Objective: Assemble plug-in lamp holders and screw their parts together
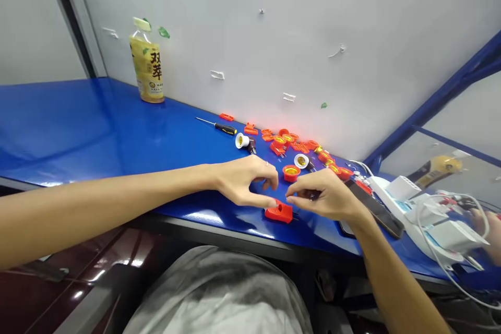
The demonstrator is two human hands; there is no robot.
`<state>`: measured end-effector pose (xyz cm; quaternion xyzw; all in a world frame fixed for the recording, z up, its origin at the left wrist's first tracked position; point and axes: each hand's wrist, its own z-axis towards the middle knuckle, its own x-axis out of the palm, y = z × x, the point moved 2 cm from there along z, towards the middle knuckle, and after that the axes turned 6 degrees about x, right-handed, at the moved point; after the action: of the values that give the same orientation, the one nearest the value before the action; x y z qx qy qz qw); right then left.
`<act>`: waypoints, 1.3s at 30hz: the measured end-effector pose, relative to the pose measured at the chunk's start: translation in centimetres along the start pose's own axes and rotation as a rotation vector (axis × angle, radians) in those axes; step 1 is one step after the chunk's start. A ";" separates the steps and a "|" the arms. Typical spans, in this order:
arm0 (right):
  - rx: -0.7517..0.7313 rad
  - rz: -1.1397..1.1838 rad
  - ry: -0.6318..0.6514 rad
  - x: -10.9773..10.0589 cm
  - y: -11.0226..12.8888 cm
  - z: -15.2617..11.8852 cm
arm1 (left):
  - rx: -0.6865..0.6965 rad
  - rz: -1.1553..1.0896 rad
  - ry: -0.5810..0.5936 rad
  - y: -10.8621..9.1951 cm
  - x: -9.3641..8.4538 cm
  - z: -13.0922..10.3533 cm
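On the blue table lies a red plug housing [280, 212] with its metal pins pointing right. My left hand [250, 180] is curved above it, thumb at its upper edge, fingers apart from the thumb. Just to the right, my right hand [326, 193] has its thumb and index finger bent close together; something small and dark shows under the curled fingers, too hidden to name. Beyond the hands sit a red lamp socket [291, 173], a white socket [301, 161] and another white socket with a dark plug [241, 141].
A screwdriver [226, 129] and a yellow drink bottle [147, 65] stand or lie along the wall side. Red socket parts [279, 141] are strewn behind the hands. At right are a phone [376, 209], a white power strip [415, 235], cables and another person's blurred hand [487, 232].
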<state>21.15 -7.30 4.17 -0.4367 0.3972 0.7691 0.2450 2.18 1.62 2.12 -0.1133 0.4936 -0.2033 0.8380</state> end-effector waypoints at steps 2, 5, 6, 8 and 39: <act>-0.015 -0.021 0.052 0.4 0.2 0.0 | 0.116 0.158 0.082 -0.3 0.5 -0.4; -0.040 -0.047 0.092 1.2 0.5 0.3 | 0.172 0.294 0.120 -0.3 1.4 -0.5; -0.046 -0.051 0.093 1.4 0.5 0.4 | 0.177 0.299 0.123 -0.2 1.6 -0.4; -0.056 -0.057 0.092 1.7 0.6 0.5 | 0.172 0.256 0.110 0.0 1.8 -0.4; 0.332 -0.517 -0.090 0.7 -4.2 2.3 | -0.102 0.297 -0.320 3.4 -3.1 0.0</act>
<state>22.80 -3.00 2.60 -0.4427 0.3819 0.6246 0.5177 1.60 6.05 3.15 -0.1124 0.3753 -0.0319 0.9195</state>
